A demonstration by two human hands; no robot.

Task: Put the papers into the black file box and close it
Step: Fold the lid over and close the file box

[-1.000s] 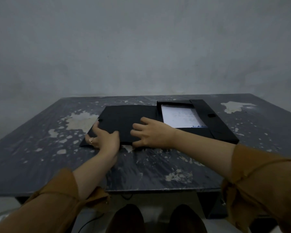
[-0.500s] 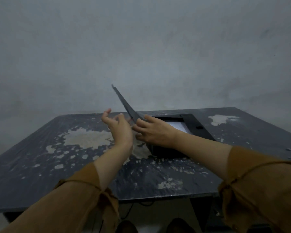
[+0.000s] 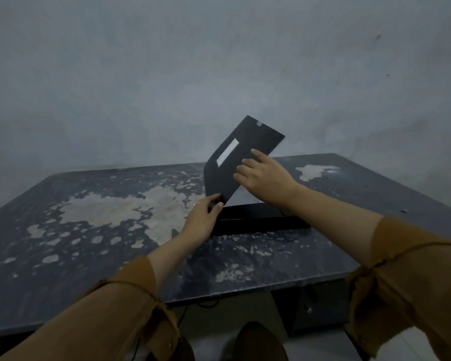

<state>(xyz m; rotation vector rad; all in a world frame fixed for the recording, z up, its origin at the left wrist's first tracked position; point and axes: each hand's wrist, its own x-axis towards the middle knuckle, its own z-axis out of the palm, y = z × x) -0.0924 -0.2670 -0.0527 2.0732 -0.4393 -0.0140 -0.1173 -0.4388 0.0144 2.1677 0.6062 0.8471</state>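
The black file box [image 3: 261,220] lies on the table just right of centre. Its lid [image 3: 235,162] is raised and tilted over the box, and a white label strip shows on its outer face. My left hand [image 3: 206,217] pinches the lid's lower near corner. My right hand [image 3: 263,175] lies with spread fingers on the lid's outer face. The lid and my right hand hide the papers inside the box.
The dark table [image 3: 115,230] has big patches of worn-off paint and meets a grey wall [image 3: 167,74] at the back. Its front edge runs just below my forearms. Under it stand a dark cabinet [image 3: 315,308] and my shoe [image 3: 258,340].
The lid lay flat, open to the left of the box, a second ago. Both hands have swung it up and over to the right, and it now leans over the box.
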